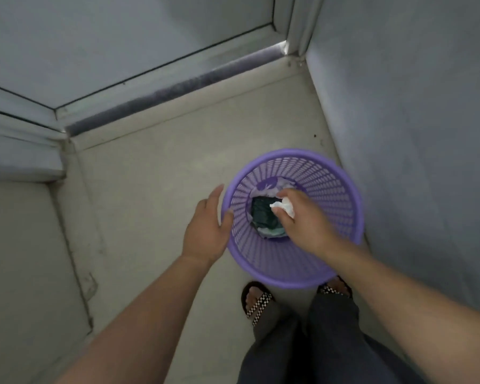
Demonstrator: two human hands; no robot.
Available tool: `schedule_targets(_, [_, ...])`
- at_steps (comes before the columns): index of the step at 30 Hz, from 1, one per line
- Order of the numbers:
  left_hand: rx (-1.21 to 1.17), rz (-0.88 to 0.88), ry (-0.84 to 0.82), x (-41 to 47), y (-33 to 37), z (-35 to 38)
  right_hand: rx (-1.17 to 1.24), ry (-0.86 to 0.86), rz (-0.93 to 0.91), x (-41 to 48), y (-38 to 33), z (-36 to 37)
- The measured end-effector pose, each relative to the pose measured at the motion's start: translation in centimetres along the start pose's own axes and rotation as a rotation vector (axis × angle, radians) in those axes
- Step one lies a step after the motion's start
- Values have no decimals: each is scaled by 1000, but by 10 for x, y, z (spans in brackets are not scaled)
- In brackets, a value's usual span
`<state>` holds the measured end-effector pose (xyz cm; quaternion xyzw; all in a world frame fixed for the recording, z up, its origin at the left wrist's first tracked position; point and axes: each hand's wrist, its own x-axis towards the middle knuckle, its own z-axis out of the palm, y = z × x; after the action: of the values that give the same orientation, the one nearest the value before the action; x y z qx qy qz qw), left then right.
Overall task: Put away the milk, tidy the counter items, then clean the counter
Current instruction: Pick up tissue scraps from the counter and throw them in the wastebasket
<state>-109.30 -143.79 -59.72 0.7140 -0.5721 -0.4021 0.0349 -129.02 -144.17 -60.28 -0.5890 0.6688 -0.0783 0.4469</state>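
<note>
A purple plastic mesh bin [336, 189] stands on the pale floor in a corner, seen from above. Dark green and pale scraps lie at its bottom [263, 217]. My right hand [302, 217] hovers over the bin's mouth, fingers closed on a crumpled white tissue [284, 207]. My left hand [208, 228] is at the bin's left rim, fingers apart, thumb touching the rim, holding nothing.
A grey wall [413, 120] runs along the right of the bin. A white door frame with a dusty sill [178, 87] lies behind it. My feet in checkered sandals [258, 303] stand just in front of the bin.
</note>
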Motion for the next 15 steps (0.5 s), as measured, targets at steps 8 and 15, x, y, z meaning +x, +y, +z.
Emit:
schedule_targets(8, [-166, 106, 92, 19, -29, 27, -113, -184, 208, 45, 46, 62])
schedule_targets(15, [-111, -49, -67, 6, -10, -2, -168, -239, 190, 0, 22, 22])
